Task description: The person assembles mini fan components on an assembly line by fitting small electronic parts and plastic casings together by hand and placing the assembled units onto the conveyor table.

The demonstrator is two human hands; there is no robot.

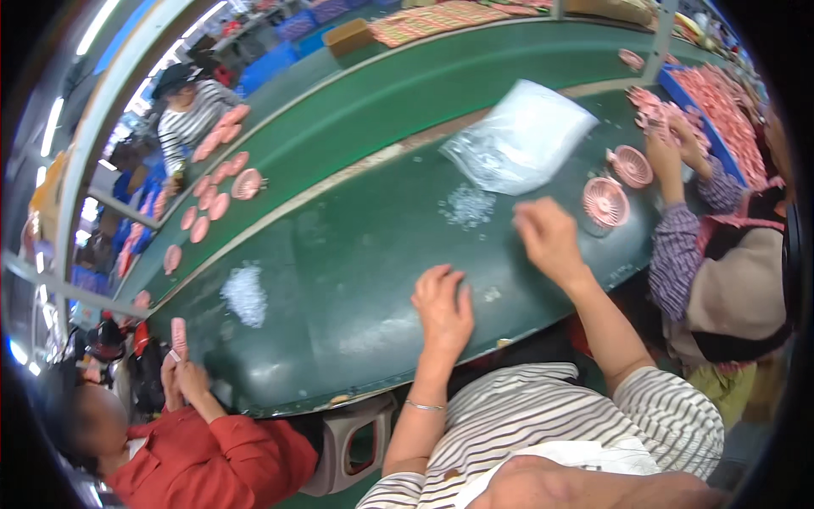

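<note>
My left hand rests over the green work surface, palm down, fingers loosely bent and thumb apart, holding nothing visible. Farther right, my right hand is raised a little with its fingers curled together; whatever may be between the fingertips is hidden. Just beyond it lies a loose scatter of small clear plastic pieces. Behind these is a translucent plastic bag. To the right of my right hand sit two round pink slotted grilles, a nearer grille and a farther grille.
On the left is another pile of clear pieces, near a red-sleeved co-worker holding a pink part. A co-worker at right handles pink parts by a blue bin. Pink pieces lie on the green belt beyond.
</note>
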